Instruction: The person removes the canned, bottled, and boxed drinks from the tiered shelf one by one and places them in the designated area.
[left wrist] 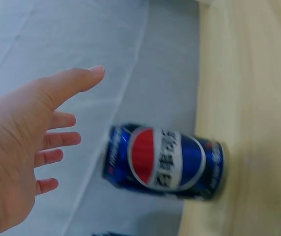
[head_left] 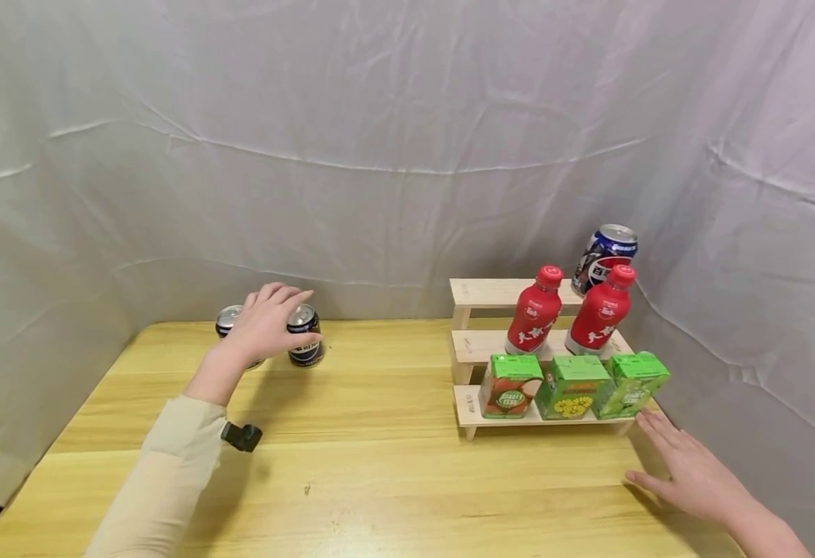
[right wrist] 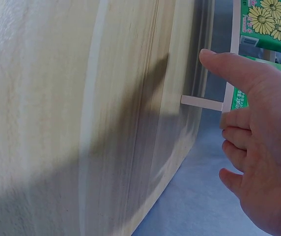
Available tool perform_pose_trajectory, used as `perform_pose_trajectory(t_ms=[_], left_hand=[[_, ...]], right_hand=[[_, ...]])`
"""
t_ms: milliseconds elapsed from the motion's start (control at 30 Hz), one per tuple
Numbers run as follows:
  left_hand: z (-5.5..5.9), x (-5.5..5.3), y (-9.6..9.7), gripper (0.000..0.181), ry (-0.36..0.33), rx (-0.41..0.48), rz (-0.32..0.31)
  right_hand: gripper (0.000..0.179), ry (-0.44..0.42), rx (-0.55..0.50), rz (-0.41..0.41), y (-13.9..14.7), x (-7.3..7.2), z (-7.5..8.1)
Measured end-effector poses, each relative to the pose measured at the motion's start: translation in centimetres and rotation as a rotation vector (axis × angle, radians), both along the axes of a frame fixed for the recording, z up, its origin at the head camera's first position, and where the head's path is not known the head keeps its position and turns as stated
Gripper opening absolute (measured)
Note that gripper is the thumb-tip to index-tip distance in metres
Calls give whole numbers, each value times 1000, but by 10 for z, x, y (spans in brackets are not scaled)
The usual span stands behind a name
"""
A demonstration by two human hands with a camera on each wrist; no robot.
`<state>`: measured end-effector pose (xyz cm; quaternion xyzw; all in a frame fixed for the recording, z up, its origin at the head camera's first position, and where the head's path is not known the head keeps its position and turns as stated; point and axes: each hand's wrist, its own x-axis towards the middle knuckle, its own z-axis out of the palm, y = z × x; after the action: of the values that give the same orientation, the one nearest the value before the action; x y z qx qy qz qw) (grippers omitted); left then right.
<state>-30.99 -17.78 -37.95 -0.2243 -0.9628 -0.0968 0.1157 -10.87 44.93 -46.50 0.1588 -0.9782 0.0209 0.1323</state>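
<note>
Two dark blue cola cans stand at the back left of the table. Over and between them is my left hand (head_left: 262, 327), its fingers and thumb spread, holding nothing. The right-hand can (head_left: 305, 353) lies just past its thumb; the other can (head_left: 228, 318) is partly hidden behind the hand. In the left wrist view, a gap shows between the fingers and a cola can (left wrist: 172, 162). My right hand (head_left: 689, 470) is held low at the front right corner of a stepped wooden shelf (head_left: 467, 397), thumb out and holding nothing. Nearest its fingertips is a green juice carton (head_left: 632, 389).
Two more green cartons, one (head_left: 510, 394) at the left and one (head_left: 571, 394) in the middle, share the lowest step. Red bottles (head_left: 533, 319) stand on the middle step, with a cola can (head_left: 594, 267) on top. Grey cloth (head_left: 393, 217) hangs behind and beside the table (head_left: 379, 480).
</note>
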Motion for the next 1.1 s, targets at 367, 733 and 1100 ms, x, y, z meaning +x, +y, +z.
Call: perform_pose_trajectory(t_ms=[367, 733, 1100], left_hand=[[27, 24, 23, 60, 183, 155, -124], [42, 39, 55, 47, 348, 337, -213], [49, 43, 100, 42, 342, 521, -276]], right_hand=[[93, 13, 0, 8, -2, 0, -1], [94, 42, 4, 21, -2, 2, -3], [92, 3, -10, -4, 0, 0, -2]])
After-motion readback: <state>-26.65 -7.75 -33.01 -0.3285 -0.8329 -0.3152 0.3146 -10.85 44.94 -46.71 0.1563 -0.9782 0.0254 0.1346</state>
